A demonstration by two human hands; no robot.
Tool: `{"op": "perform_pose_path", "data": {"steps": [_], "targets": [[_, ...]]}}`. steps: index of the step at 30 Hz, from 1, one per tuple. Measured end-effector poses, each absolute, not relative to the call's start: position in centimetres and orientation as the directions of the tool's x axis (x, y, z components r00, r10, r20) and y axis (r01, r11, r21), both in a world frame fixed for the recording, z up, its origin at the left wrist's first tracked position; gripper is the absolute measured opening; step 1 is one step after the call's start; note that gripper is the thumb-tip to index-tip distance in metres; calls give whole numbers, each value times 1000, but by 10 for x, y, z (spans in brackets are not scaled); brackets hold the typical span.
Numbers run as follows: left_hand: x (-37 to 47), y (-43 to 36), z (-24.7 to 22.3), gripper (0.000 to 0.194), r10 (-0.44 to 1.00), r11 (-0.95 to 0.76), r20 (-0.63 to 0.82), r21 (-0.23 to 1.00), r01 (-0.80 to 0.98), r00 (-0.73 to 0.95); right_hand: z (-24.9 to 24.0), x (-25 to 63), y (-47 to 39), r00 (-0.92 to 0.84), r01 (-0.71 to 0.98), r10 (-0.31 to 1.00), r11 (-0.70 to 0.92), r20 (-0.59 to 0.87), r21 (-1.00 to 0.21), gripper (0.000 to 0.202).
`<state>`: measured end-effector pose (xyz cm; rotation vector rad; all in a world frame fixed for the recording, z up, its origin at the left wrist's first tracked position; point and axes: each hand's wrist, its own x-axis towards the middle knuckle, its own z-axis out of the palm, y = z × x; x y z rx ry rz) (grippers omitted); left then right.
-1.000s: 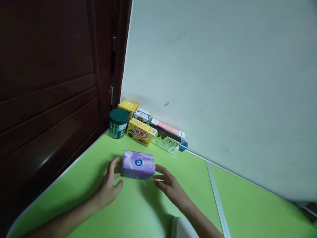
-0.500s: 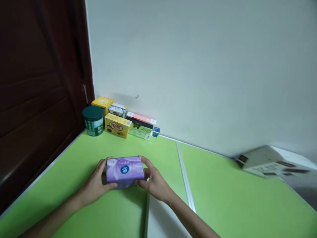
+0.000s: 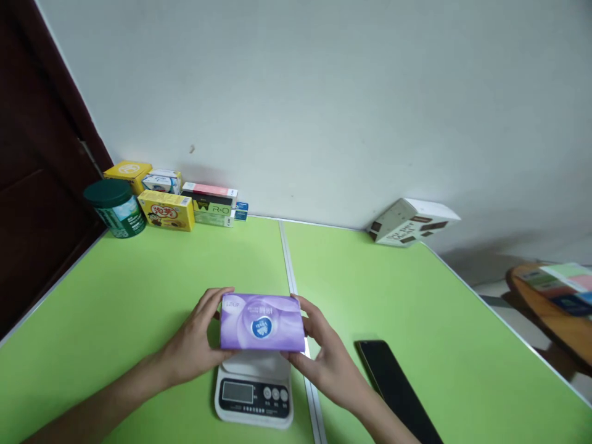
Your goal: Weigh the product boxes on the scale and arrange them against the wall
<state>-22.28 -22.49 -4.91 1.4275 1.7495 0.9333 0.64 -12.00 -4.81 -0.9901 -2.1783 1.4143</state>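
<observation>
A purple pack of tissues (image 3: 262,322) with a blue round logo is held level between my two hands. My left hand (image 3: 197,339) closes on its left end, thumb at the near lower edge and fingers behind. At the right end, my right hand (image 3: 326,351) grips it the same way. Under the pack lies a white digital kitchen scale (image 3: 254,416), its grey display and several round buttons facing me. The pack hides most of the weighing plate. I cannot tell whether the pack touches it.
A black smartphone (image 3: 393,385) lies on the green table (image 3: 152,283), right of my hands. Along the wall stand a green-lidded tub (image 3: 115,209), a yellow snack box (image 3: 166,211) and several other cartons. A white box (image 3: 411,225) leans farther right. Beyond the table edge is a wooden surface (image 3: 536,302).
The view has swung right, bringing the phone and the scale's display into sight. Both hands have carried the tissue pack right, from beside the scale to over it.
</observation>
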Motion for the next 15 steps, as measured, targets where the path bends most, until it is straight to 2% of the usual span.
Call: {"op": "perform_pose_path", "data": {"steps": [3,6,11,15], "targets": [[-219,-224,-57,96,964,258,-175,808,530,-201,-58,15,-122,-697,387,697,171,-167,-906,75],[-225,-232,-59,107,935,347,-249,791,504,-252,-60,28,-118,-698,365,695,138,-172,-921,76],[-242,-244,-61,100,915,389,-273,791,472,-296,-57,50,-110,-646,354,748,115,-153,-928,61],[-246,-235,-72,101,914,385,-226,741,550,-336,-50,39,-116,-683,351,703,77,-199,-933,69]]}}
